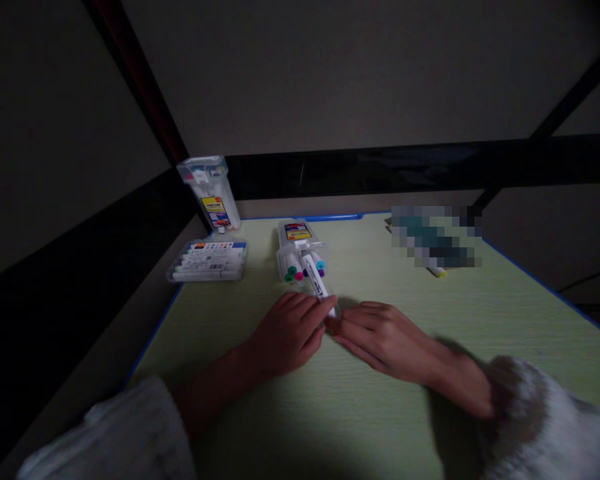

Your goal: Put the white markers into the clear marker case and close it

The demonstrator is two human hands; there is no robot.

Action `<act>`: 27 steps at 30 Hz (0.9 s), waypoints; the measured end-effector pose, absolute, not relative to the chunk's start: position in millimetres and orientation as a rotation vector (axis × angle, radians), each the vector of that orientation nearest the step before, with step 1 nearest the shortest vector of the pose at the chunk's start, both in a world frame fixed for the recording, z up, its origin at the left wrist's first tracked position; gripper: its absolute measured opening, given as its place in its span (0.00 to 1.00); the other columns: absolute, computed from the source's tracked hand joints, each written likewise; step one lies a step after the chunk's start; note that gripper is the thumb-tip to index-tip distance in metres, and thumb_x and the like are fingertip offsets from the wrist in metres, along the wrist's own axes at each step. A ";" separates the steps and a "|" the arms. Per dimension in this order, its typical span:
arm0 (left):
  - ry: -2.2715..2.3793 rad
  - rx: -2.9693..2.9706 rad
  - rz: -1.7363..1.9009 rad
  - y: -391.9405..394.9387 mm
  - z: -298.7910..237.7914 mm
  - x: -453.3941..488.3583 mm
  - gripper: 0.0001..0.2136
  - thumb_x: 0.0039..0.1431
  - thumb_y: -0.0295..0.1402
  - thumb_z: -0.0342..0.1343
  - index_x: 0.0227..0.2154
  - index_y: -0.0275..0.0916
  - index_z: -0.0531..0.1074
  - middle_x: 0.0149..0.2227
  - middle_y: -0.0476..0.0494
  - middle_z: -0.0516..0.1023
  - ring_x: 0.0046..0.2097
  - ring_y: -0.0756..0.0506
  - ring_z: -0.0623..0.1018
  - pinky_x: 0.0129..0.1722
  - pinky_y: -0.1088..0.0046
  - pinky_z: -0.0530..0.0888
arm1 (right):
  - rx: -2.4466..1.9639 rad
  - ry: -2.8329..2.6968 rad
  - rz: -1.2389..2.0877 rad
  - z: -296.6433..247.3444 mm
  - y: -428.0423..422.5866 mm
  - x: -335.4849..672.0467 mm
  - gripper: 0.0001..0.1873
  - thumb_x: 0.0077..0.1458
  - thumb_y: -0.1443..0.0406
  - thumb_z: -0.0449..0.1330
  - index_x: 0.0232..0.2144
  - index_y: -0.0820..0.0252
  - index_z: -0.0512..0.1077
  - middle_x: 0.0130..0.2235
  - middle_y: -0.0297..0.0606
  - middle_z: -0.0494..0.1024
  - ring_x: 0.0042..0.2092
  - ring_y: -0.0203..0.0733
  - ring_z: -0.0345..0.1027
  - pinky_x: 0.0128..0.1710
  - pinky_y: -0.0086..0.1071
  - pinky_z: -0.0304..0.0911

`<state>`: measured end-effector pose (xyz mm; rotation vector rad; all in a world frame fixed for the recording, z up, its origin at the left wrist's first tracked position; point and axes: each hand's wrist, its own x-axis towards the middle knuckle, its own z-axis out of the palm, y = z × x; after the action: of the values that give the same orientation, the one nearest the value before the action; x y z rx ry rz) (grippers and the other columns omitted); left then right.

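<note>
A white marker (316, 280) with dark print lies slanted from the mouth of an open clear marker case (300, 248) toward my hands. My left hand (287, 333) has its fingers curled round the marker's near end. My right hand (385, 337) meets it there, fingertips pinched at the same end. Coloured marker caps, green, pink and blue, show inside the case. Both hands rest low over the pale green table (360, 413).
A flat clear box of markers (209, 261) lies at the table's back left corner. Behind it another marker case (209, 193) stands upright. A blurred-out patch (436, 237) sits at the back right with a yellow-tipped pen (437, 271) poking out. Dark rails border the table.
</note>
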<state>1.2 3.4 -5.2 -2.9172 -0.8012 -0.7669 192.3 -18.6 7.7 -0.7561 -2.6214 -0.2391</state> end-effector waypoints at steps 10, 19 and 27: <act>-0.798 -2.926 -0.768 3.4 -6.4 0.7 0.19 0.56 0.27 0.45 0.51 0.30 0.57 0.40 0.37 0.72 0.40 0.44 0.70 0.41 0.65 0.69 | -0.778 -2.671 -0.208 7.0 -18.6 191.7 0.12 0.60 0.67 0.43 0.33 0.62 0.66 0.26 0.34 0.69 0.27 0.35 0.61 0.30 0.30 0.58; -0.802 -2.922 -0.766 2.6 -5.6 0.9 0.19 0.56 0.26 0.45 0.52 0.31 0.56 0.40 0.37 0.72 0.41 0.43 0.71 0.42 0.65 0.69 | -0.780 -2.691 -0.182 6.7 -18.0 191.6 0.11 0.60 0.68 0.44 0.33 0.62 0.65 0.26 0.34 0.69 0.27 0.36 0.62 0.30 0.31 0.59; -0.799 -2.924 -0.767 2.5 -4.1 1.4 0.18 0.56 0.26 0.45 0.50 0.30 0.57 0.40 0.38 0.72 0.40 0.43 0.71 0.41 0.65 0.70 | -0.803 -2.719 -0.164 6.4 -18.5 191.9 0.11 0.60 0.68 0.44 0.36 0.63 0.66 0.28 0.35 0.69 0.28 0.37 0.63 0.30 0.32 0.59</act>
<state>1.4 2.5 -4.1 -2.9236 -0.7988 -0.7672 191.9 -18.5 6.4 -0.8033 -2.7188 -0.1641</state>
